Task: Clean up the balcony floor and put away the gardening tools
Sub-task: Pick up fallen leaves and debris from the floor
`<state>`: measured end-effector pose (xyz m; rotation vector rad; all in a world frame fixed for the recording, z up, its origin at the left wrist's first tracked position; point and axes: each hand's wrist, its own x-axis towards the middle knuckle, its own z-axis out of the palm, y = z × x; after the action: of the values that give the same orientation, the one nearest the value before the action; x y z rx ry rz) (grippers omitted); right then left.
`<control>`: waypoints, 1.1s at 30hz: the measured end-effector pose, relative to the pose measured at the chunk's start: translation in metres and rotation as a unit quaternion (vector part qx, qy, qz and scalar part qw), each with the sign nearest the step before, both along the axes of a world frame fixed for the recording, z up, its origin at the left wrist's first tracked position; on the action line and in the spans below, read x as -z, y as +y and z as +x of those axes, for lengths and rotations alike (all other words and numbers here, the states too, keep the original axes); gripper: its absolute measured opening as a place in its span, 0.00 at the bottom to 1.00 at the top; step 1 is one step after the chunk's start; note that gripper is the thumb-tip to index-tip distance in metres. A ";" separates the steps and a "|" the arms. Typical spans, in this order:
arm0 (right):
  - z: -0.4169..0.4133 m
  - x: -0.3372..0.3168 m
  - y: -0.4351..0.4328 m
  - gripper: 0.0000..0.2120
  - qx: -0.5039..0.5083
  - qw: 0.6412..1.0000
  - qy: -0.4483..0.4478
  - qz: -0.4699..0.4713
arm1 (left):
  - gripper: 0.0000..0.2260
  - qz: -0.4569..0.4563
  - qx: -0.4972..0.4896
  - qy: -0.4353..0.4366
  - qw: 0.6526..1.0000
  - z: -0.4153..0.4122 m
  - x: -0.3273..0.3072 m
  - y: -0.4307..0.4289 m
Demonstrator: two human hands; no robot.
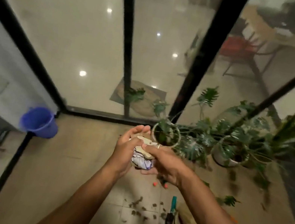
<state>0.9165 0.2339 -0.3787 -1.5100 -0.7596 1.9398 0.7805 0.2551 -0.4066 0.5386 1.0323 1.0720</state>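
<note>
A crumpled bundle of white paper and tan cardboard scraps (143,161) sits between both hands: the left hand (126,147) cups it from the left, fingers nearly straight, while the right hand (163,164) pinches its top. Below, nearer and right, a teal-handled metal trowel (171,212) lies on the tiled balcony floor (73,168) among dark soil crumbs (136,202)

Dim, yellowish light leaves the floor (66,166) flat and dull. Round white spots (82,73) of glare sit on the glass panels (68,28). Motion blur softens everything, worst on the plants (235,147) and blue bucket (39,122). The wide lens bends the black frames (128,39) toward the edges.
</note>
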 end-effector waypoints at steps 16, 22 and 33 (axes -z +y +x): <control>-0.275 0.004 0.107 0.07 -0.215 0.968 -0.065 0.113 | 0.12 -0.093 -0.086 0.132 0.983 -0.296 -0.002 0.015; -0.352 0.014 0.185 0.03 -0.237 0.963 -0.056 0.117 | 0.13 -0.136 -0.143 0.142 0.970 -0.366 0.007 0.070; -0.473 0.039 0.326 0.09 -0.309 0.942 -0.056 0.120 | 0.13 -0.197 -0.282 0.131 0.930 -0.454 0.042 0.186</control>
<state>0.4438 0.5600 -0.4180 -1.3364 -1.6141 2.0854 0.3269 0.4407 -0.4487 0.0455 1.6576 1.2618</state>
